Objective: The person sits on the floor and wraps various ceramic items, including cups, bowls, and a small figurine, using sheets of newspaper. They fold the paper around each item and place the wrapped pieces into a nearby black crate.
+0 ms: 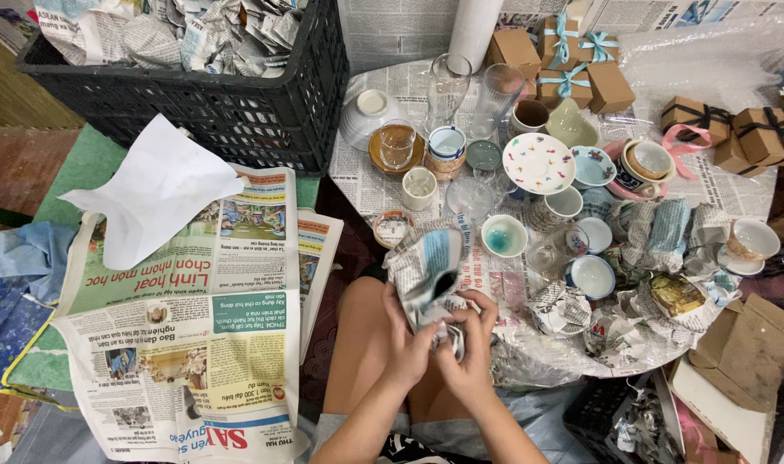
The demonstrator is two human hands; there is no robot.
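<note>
- A newspaper-wrapped bundle (428, 273) sat in both hands above the person's bare knees, just in front of the low table's near edge; what the paper covered could not be told.
- The left hand (406, 337) gripped the bundle from below and the side, fingers curled around the crumpled sheet.
- The right hand (469, 344) pinched and clenched the loose lower end of the same paper, touching the left hand.
- Just beyond the bundle, on the newspaper-covered table (366, 185), stood a small white cup with a teal inside (504, 235) and a small dish with a picture (392, 227).
- Farther back were a white mug (419, 187), two tall clear glasses (473, 90), a white saucer with coloured speckles (539, 162) and a white bowl turned upside down (368, 116).
- To the right on the table lay more cups, some half wrapped in crumpled newspaper (658, 236), and a cup on a saucer (750, 243).
- Brown gift boxes with teal ribbons (568, 56) sat at the table's far side; others with dark ribbons (740, 129) were at the right.
- On the floor to the left lay an open spread newspaper (190, 344) with a white sheet of paper (155, 189) on it.
- Behind it stood a black plastic crate (228, 112) full of crumpled newspaper.
</note>
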